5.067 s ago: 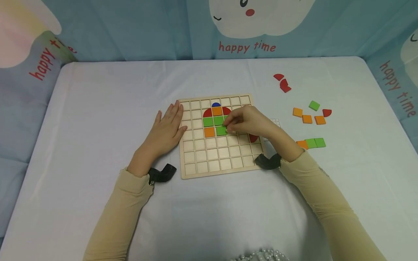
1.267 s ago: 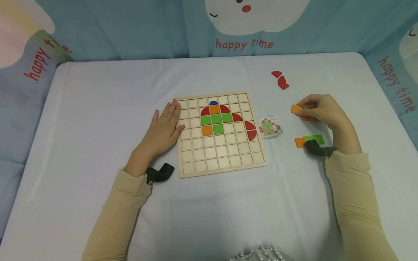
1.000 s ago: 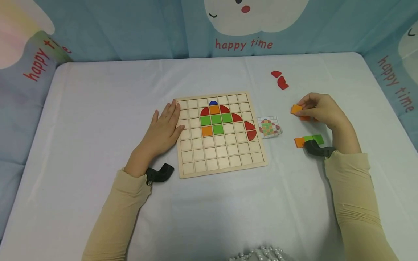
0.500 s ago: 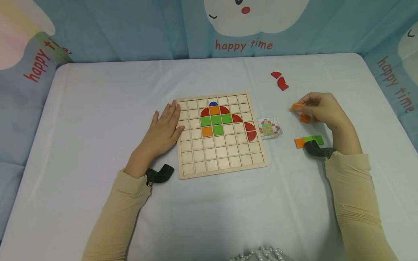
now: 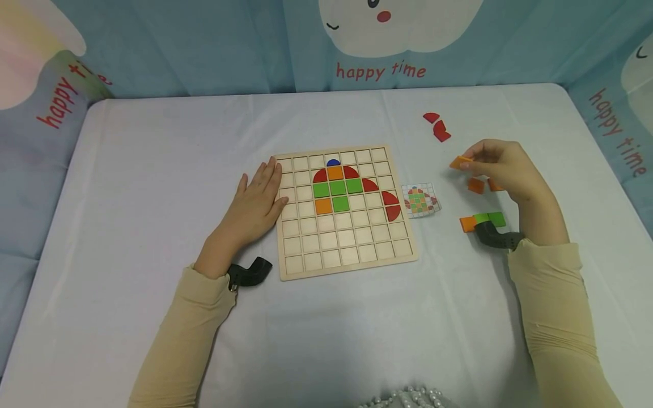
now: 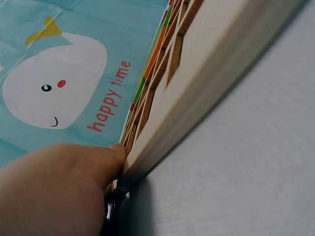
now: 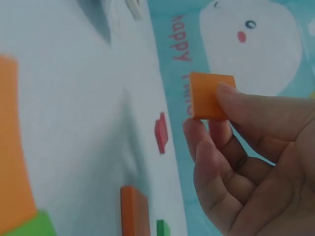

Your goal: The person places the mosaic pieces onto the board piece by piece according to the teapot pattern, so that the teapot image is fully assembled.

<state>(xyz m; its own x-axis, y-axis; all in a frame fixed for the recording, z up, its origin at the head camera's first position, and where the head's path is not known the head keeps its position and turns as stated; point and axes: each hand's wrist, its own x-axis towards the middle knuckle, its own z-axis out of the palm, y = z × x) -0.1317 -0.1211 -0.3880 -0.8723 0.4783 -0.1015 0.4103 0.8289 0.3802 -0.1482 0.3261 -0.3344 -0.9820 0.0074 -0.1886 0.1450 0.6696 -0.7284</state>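
My left hand (image 5: 255,207) lies with straight fingers along the left edge of the wooden grid board (image 5: 331,241). In the left wrist view its thumb (image 6: 106,160) touches the board's rim. Between thumb and fingers, my right hand (image 5: 502,167) pinches an orange square tile (image 7: 206,96), raised and tilted over the table to the right of the board. On the board sit a blue half-round tile (image 5: 333,162), several red quarter-round tiles (image 5: 390,213), green squares (image 5: 338,187) and two orange squares (image 5: 323,205).
Below the right hand lie two orange tiles (image 5: 476,185). Nearer, an orange tile (image 5: 467,224) and green tiles (image 5: 496,219) form a row. Red pieces (image 5: 440,130) lie farther back. A printed pattern card (image 5: 420,200) sits against the board's right edge.
The right hand has left the board, where a green tile now lies in the third row, and moved right. It has picked up an orange tile and tilted it. The left hand stays put.
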